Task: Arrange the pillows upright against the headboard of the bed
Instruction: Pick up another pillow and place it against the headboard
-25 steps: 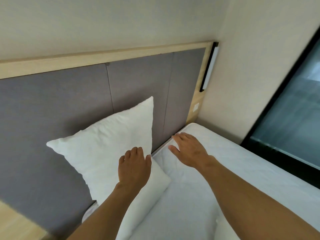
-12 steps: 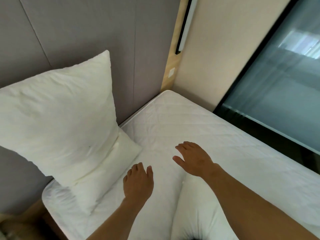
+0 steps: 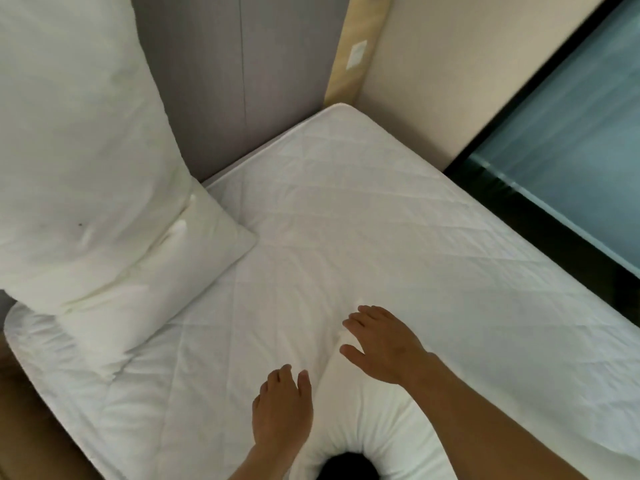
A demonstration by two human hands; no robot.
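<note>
One white pillow (image 3: 79, 174) stands upright at the left, leaning on the grey padded headboard (image 3: 242, 74). Its lower end folds forward onto the white quilted mattress (image 3: 398, 216). A second white pillow (image 3: 374, 420) lies flat at the bottom centre, dented around a dark shape at the frame's lower edge. My left hand (image 3: 282, 408) hovers at this pillow's left edge, fingers apart and empty. My right hand (image 3: 381, 344) is spread over the pillow's far corner, palm down; no grip shows.
A light wooden post (image 3: 349, 60) frames the headboard's right side beside a beige wall (image 3: 450, 64). A dark-framed glass panel (image 3: 568, 147) runs along the bed's right side. Brown floor (image 3: 20, 427) shows past the mattress's left edge.
Both hands left the upright pillow and drew back toward me, down to the second pillow lying flat. The view tilted down, away from the headboard's top.
</note>
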